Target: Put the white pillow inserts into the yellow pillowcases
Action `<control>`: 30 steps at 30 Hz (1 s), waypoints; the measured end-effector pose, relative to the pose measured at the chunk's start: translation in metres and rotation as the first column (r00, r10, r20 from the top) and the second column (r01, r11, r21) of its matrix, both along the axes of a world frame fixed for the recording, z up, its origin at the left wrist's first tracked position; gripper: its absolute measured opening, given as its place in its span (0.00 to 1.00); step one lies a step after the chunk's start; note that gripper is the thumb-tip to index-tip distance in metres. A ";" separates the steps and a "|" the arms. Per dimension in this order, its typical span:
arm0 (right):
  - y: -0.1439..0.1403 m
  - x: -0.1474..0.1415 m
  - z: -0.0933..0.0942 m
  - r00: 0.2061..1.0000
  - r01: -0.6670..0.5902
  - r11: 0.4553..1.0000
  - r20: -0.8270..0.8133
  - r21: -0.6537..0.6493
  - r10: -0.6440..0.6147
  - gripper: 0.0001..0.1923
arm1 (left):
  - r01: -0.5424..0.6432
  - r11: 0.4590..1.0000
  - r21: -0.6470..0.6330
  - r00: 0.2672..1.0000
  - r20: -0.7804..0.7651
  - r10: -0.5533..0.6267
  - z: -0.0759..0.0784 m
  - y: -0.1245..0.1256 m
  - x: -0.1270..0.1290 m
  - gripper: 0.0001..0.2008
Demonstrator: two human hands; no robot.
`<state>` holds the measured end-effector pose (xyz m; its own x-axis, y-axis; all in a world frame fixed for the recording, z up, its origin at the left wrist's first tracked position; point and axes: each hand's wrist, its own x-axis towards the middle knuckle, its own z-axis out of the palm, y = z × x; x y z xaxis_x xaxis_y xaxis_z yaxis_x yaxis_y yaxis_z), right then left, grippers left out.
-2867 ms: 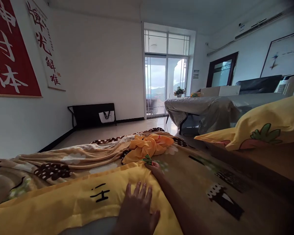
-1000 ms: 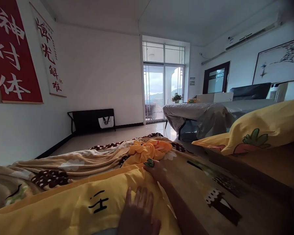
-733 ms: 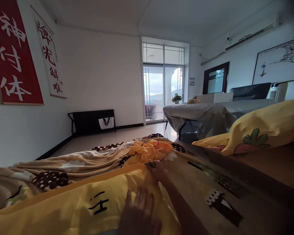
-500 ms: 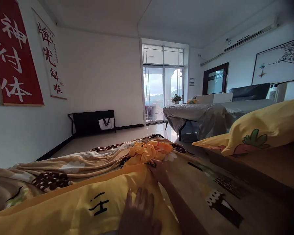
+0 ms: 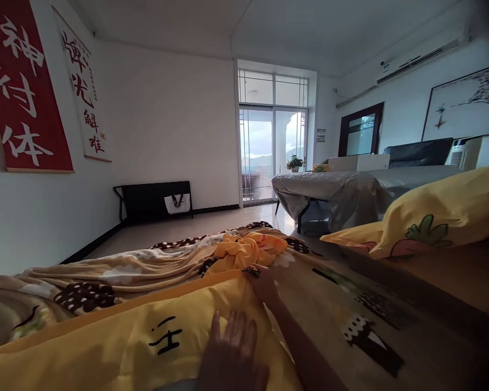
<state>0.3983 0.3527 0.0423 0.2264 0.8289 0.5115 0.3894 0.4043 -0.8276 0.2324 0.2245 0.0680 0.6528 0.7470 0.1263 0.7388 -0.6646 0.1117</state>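
Observation:
A yellow pillow (image 5: 106, 336) with dark lettering lies across the bed in front of me. My left hand (image 5: 230, 347) rests flat on its right part, fingers spread and pointing away from me. At the pillow's far right corner, my right hand (image 5: 263, 282) is closed with its fingers pinching the corner of the fabric; something small and dark shows by the fingertips, too small to make out. Just beyond that hand sits a crumpled orange-yellow cloth (image 5: 244, 252). Beneath everything spreads a tan patterned blanket (image 5: 167, 266).
Another yellow pillow (image 5: 452, 209) with a carrot print lies to the right. Past the bed stands a plastic-covered table (image 5: 330, 190). A black folded piece of furniture (image 5: 150, 201) with a white bag (image 5: 177, 203) leans near the left wall. Glass doors (image 5: 273, 155) are at the back.
Both hands keep almost the same places on the pillow. The camera view has shifted very slightly.

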 end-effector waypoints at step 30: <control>-0.136 -0.073 0.055 0.518 -0.153 0.953 0.800 -0.262 0.303 0.15 | -0.113 0.940 -0.321 0.109 0.936 0.333 0.033 0.064 -0.049 0.15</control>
